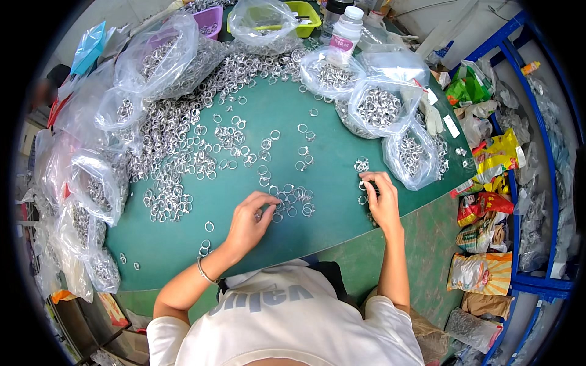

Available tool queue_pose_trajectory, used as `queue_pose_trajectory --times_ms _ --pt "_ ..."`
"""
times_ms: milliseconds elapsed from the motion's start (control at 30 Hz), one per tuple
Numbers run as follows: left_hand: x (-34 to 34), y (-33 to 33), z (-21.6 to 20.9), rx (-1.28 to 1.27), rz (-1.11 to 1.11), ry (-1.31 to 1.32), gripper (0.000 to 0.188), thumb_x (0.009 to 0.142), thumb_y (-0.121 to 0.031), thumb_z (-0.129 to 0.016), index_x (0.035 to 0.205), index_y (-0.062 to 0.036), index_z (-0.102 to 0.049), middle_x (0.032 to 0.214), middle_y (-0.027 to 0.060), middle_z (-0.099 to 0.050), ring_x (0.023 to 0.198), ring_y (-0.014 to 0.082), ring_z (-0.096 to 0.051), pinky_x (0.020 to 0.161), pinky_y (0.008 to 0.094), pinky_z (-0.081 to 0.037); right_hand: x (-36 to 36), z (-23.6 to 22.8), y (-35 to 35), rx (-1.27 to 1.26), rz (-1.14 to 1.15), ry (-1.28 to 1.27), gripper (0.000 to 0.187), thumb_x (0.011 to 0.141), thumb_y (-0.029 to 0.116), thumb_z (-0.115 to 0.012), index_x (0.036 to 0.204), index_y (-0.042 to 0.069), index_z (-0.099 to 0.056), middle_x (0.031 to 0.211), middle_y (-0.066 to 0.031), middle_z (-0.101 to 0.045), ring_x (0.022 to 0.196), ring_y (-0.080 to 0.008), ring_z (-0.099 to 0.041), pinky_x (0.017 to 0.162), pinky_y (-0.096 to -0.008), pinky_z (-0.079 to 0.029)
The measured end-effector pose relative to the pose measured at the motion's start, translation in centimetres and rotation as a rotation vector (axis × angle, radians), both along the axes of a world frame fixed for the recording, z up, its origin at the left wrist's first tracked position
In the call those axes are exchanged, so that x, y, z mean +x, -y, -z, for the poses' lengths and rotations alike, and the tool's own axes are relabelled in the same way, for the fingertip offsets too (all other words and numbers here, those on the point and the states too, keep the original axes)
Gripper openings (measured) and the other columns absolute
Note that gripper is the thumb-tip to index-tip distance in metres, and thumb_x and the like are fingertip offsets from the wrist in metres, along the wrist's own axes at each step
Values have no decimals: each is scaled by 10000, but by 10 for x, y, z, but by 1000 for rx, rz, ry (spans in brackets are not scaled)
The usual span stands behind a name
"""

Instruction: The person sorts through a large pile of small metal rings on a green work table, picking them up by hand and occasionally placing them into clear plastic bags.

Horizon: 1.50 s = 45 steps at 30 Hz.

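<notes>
Silver-coloured metal rings lie all over a green tabletop [244,262]. My left hand [247,222], a bangle on its wrist, has its fingers bent and drawn together at the left edge of a small ring cluster [296,200]. Something silvery shows inside its curl. Farther right, my right hand [384,201] pinches with thumb and forefinger at a ring [362,185] in a short row near the table's right side. Just beyond those fingertips sits a little clump of rings [361,164]. Exactly how the fingertips meet the rings is too small to see.
A large ring heap [165,131] spreads across the left and back. Clear plastic bags of rings [379,110] line both sides. A white bottle [347,30], purple bin [209,21] and lime-green bin [308,18] stand behind. Blue shelving [543,122] with packets rises at right.
</notes>
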<state>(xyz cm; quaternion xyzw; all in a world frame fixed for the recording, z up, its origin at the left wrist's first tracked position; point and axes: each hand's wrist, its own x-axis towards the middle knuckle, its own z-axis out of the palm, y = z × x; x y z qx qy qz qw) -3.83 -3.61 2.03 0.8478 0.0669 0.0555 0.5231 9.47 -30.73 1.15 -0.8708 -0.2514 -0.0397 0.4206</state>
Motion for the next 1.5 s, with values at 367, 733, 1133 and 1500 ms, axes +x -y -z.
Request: queue_pose_trajectory --times_ms 367,733,1133,1500 --pt "-3 -6 1 3 -32 -18 143 839 9 -605 960 -32 -669 892 77 -629 581 155 -470 552 273 -414 16 10 7 432 223 -367 100 909 -4 -532 972 -18 -608 825 -52 -636 727 -98 -569 663 -233 -452" --pt "-3 -2 -2 -30 10 -61 152 835 4 -616 977 -24 -662 851 81 -613 566 159 -460 548 281 -413 26 3 1 626 332 -734 212 899 200 -634 988 19 -571 783 -7 -503 693 -84 -480 576 -208 -377" --pt "-5 -3 -2 -33 6 -66 154 831 3 -620 977 -19 -660 828 87 -604 572 166 -463 551 287 -415 46 12 -37 -699 220 106 373 875 347 -614 939 11 -464 831 -190 -604 738 -374 -639 596 -460 -509" --pt "-9 -5 5 -60 1 -18 158 840 15 -607 978 -27 -672 874 61 -621 517 80 -390 495 233 -357 46 3 -18 388 -123 -694 282 991 291 -439 1060 23 -494 694 -80 -454 562 -179 -427 484 -314 -363"
